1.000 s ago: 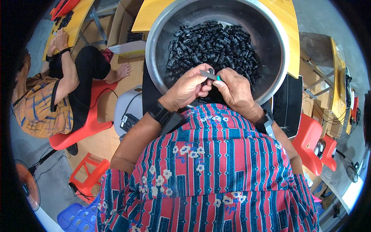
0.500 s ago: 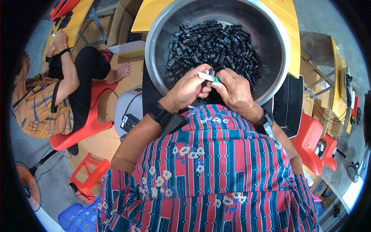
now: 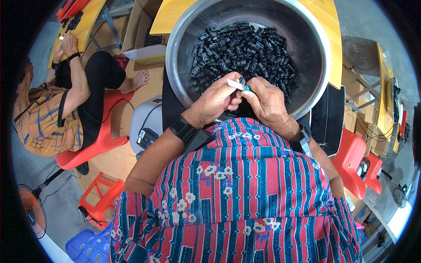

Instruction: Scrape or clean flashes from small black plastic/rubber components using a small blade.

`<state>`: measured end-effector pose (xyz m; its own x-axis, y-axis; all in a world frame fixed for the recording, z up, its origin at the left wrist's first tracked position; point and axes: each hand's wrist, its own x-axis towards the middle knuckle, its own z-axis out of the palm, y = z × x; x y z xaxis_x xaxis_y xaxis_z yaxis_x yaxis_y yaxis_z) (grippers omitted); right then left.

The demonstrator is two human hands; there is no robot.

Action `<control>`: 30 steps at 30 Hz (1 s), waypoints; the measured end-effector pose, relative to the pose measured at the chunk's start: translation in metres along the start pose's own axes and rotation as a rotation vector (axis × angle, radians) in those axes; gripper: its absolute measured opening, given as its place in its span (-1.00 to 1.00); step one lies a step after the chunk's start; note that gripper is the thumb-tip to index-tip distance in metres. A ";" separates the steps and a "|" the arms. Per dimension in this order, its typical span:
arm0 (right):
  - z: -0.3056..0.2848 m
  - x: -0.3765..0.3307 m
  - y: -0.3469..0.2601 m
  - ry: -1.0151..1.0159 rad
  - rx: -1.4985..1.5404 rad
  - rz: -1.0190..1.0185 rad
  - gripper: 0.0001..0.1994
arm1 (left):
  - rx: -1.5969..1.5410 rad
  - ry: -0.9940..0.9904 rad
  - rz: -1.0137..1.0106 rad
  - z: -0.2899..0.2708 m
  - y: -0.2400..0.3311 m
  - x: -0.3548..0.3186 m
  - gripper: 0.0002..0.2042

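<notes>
Both of my hands meet over the near part of a wide metal basin (image 3: 316, 83). My right hand (image 3: 268, 100) is closed round the green handle of a small knife (image 3: 237, 84), whose pale blade points left. Pinched in my left hand (image 3: 217, 97) is a small black plastic part (image 3: 241, 80), held against the blade. My fingers hide most of that part. Beyond my hands, a heap of similar black plastic parts (image 3: 245, 48) fills the bottom of the basin.
The basin stands at a yellow table (image 3: 331, 44). To the left, another person (image 3: 52, 114) sits on a red chair, hands at a second yellow table (image 3: 90, 22). A cardboard box (image 3: 133, 33), a red stool (image 3: 101, 195) and a fan (image 3: 31, 210) are on that side. Red chairs (image 3: 351, 162) stand right.
The knife blade has shifted very slightly to the right with my hands. Otherwise my grip looks the same.
</notes>
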<state>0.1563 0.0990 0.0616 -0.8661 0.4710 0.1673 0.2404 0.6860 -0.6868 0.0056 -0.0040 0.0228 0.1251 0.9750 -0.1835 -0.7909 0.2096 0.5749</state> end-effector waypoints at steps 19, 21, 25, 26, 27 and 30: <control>0.003 0.004 0.004 -0.001 0.000 0.024 -0.76 | -0.059 0.029 -0.002 -0.002 -0.001 0.004 -0.81; 0.003 0.006 0.004 -0.011 0.014 0.023 -0.76 | -0.061 0.042 0.002 -0.004 0.000 0.005 -0.81; 0.004 0.010 0.006 -0.016 0.012 0.122 -0.75 | 0.009 0.003 -0.031 -0.007 0.000 0.007 -0.83; 0.006 0.010 0.010 0.007 0.059 0.111 -0.76 | 0.010 0.022 -0.052 -0.003 0.001 0.007 -0.84; 0.006 0.010 0.012 0.030 0.107 0.099 -0.78 | 0.029 0.080 -0.057 0.002 0.002 0.007 -0.84; 0.002 0.011 0.011 0.138 0.369 0.141 -0.83 | 0.018 0.055 -0.051 0.005 0.005 0.008 -0.84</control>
<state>0.1484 0.1103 0.0543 -0.7631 0.6331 0.1294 0.1575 0.3764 -0.9130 0.0058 0.0051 0.0283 0.1311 0.9577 -0.2560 -0.7735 0.2603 0.5778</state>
